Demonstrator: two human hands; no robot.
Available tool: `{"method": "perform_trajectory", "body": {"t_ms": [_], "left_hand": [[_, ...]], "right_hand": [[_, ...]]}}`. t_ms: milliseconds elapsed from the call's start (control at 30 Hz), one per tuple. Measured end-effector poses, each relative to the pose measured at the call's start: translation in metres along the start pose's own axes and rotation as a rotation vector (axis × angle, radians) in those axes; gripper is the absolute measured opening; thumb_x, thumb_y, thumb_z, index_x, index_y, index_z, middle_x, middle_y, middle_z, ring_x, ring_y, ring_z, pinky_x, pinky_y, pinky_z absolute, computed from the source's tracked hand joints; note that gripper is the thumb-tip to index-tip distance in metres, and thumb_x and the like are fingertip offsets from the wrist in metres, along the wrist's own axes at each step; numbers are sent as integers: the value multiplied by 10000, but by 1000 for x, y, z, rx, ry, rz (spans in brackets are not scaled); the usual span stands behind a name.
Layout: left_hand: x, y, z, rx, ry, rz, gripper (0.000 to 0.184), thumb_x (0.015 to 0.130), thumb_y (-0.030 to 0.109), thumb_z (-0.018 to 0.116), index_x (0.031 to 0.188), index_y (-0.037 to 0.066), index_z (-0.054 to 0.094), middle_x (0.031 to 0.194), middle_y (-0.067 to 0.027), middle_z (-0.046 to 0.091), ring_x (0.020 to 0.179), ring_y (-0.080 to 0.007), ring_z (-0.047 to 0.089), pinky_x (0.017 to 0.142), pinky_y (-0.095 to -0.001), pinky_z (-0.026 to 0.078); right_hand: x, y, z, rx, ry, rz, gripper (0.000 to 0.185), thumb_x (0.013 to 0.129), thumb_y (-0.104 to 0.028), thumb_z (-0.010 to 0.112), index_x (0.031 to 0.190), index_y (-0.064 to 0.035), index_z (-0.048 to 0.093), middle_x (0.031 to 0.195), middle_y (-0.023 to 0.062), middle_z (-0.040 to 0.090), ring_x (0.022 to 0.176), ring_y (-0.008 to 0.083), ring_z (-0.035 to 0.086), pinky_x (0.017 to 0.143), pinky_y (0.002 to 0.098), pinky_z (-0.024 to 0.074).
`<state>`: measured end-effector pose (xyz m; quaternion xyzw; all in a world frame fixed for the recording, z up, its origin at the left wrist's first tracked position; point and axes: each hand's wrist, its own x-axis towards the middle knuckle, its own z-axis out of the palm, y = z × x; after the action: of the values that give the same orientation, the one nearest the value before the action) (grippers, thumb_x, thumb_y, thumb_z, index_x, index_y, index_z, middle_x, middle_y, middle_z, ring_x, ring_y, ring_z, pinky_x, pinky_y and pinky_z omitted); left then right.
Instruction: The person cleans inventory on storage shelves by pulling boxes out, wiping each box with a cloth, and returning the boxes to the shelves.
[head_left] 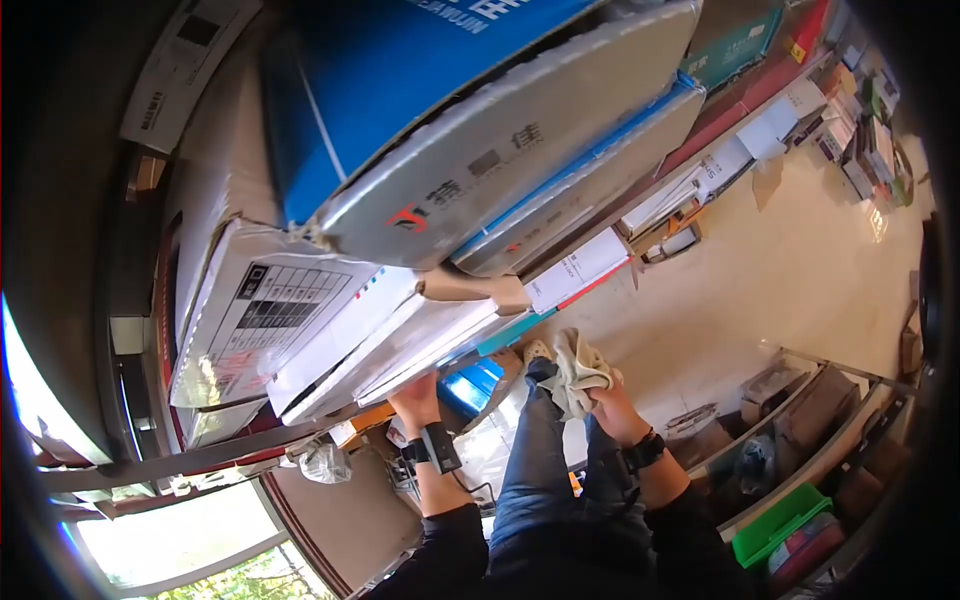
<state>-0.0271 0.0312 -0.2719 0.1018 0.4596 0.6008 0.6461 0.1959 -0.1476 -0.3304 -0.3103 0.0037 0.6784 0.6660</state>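
My right hand (617, 408) is closed around a crumpled pale cloth (577, 372), which hangs in front of my legs. My left hand (416, 402) is raised to the lower edge of a white flat carton (430, 335) on the shelf. Its fingers are hidden by the carton's edge, so I cannot tell whether they grip it. Above that carton lie a large silver-grey carton with a blue top (440, 190) and a white carton with a printed label (270, 310).
Along the shelf lie more white boxes (580, 270). Several boxes (870, 150) are piled at the far right. A lower rack on the right holds a green bin (783, 525) and brown cartons (815, 415). A clear plastic bag (325, 463) hangs below the shelf at left.
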Motion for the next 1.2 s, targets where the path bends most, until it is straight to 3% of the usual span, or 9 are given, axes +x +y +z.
{"method": "perform_trajectory", "body": {"t_ms": [100, 233, 367, 567, 767, 900, 967, 1067, 1200], "left_hand": [[12, -3, -15, -419, -157, -177, 567, 737, 456, 533, 1144, 78, 417, 1173, -91, 424, 1096, -259, 378, 935, -460, 277], [-8, -14, -5, 76, -278, -126, 533, 742, 402, 516, 1165, 96, 407, 1197, -90, 418, 1114, -256, 370, 942, -461, 272], [-30, -32, -8, 271, -370, -234, 547, 759, 374, 502, 1219, 111, 366, 1225, -77, 415, 1140, -247, 365, 932, -462, 285], [-48, -18, -27, 252, -251, -262, 626, 721, 366, 570, 1234, 87, 343, 1220, -62, 437, 1113, -240, 415, 922, -430, 326], [-69, -21, 1, 401, -407, -396, 780, 644, 331, 651, 1261, 29, 284, 1227, -111, 419, 1122, -283, 411, 943, -410, 339], [-50, -48, 50, 583, -560, -436, 685, 694, 180, 612, 1265, 39, 263, 1217, -91, 401, 1132, -244, 392, 955, -382, 316], [-44, -69, 49, 525, -534, -518, 665, 705, 175, 608, 1263, 46, 269, 1210, -81, 405, 1132, -235, 390, 955, -376, 313], [-46, -86, 46, 419, -600, -617, 648, 736, 213, 607, 1268, 67, 266, 1218, -57, 398, 1144, -214, 374, 963, -368, 300], [-58, -93, 47, 374, -586, -575, 630, 790, 281, 552, 1293, 85, 229, 1261, -61, 362, 1160, -205, 359, 973, -374, 290]], "right_hand": [[0, 5, -4, -18, 19, 59, 523, 714, -11, 510, 1206, -66, 339, 1049, 26, 480, 946, 112, 490, 787, 241, 401], [-9, -2, -3, -33, 64, 3, 568, 698, 2, 519, 1227, -67, 324, 1042, 22, 481, 925, 99, 487, 772, 240, 403], [-15, -13, -18, -83, 114, -75, 633, 672, 26, 536, 1252, -65, 298, 1065, 42, 475, 954, 124, 484, 814, 257, 399], [-19, -57, -17, -549, 446, -573, 765, 585, 49, 612, 1264, -51, 273, 1128, 92, 444, 1003, 171, 467, 858, 285, 396], [-17, -90, -7, -451, 547, -650, 724, 587, 14, 626, 1245, -37, 328, 1117, 81, 470, 1012, 160, 471, 863, 274, 386], [-15, -111, 19, -728, 663, -1014, 642, 576, -7, 689, 1165, -52, 436, 1088, 126, 452, 1013, 213, 449, 856, 311, 382], [-12, -118, 43, -1127, 783, -1276, 589, 563, -47, 721, 1111, -54, 504, 1106, 161, 435, 1022, 280, 433, 865, 342, 370], [7, -115, 77, -1352, 660, -1236, 580, 554, -85, 708, 1106, -109, 533, 1140, 172, 422, 1037, 335, 409, 886, 403, 342], [27, -98, 109, -1812, 322, -915, 607, 537, -157, 693, 1115, -189, 512, 1216, 144, 364, 1135, 394, 317, 910, 538, 257]]}}
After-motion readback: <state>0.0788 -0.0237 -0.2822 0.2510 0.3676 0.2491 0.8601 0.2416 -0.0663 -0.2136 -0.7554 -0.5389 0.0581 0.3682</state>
